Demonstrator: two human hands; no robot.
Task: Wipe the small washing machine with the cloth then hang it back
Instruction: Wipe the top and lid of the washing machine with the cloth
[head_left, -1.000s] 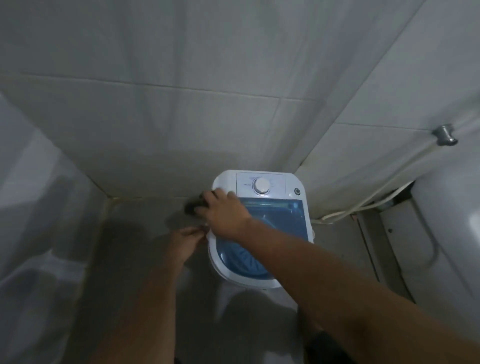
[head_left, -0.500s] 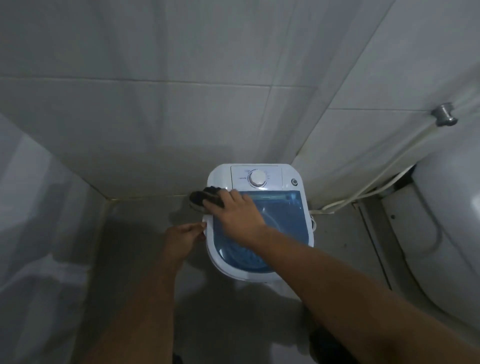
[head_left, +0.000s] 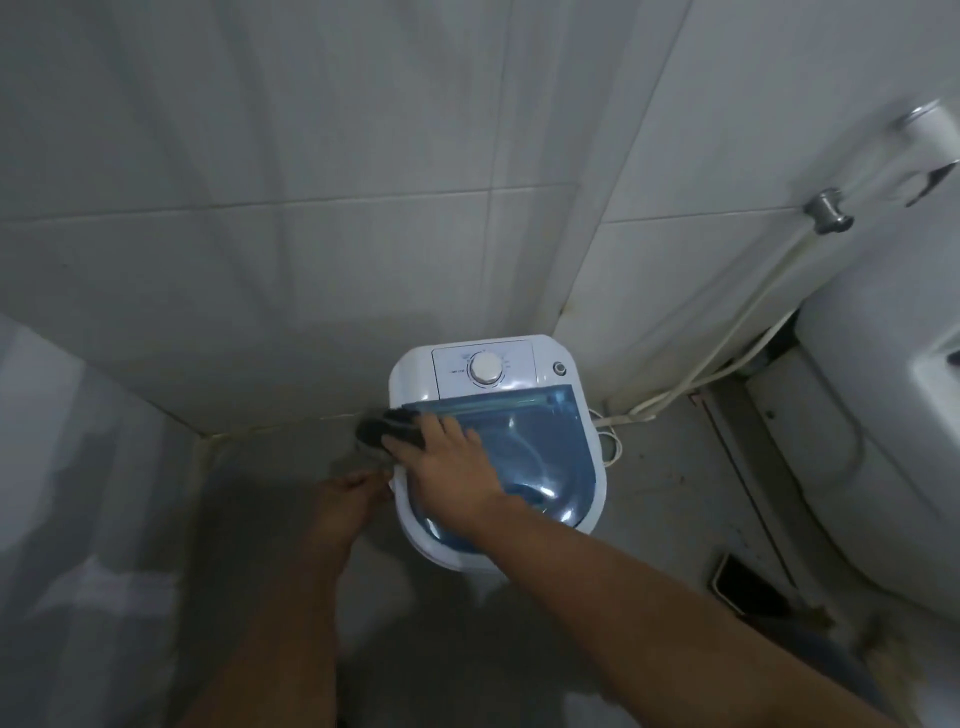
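Observation:
A small white washing machine (head_left: 519, 364) with a blue see-through lid (head_left: 540, 447) and a round dial stands on the floor in the tiled corner. My right hand (head_left: 452, 467) lies on the lid's left side and presses a dark cloth (head_left: 387, 428) against the machine's left top edge. My left hand (head_left: 345, 493) is lower, touching the machine's left side wall, fingers curled against it. The cloth hangs partly over the rim.
A white toilet (head_left: 883, 441) fills the right side. A hose and white cable (head_left: 727, 364) run from a wall valve (head_left: 828, 210) down behind the machine. A dark floor drain (head_left: 748, 582) lies at the right. A pale curtain (head_left: 62, 493) is at the left.
My right hand and the cloth slid from the machine's back left corner forward along the left edge of the lid. The left hand stayed at the side wall.

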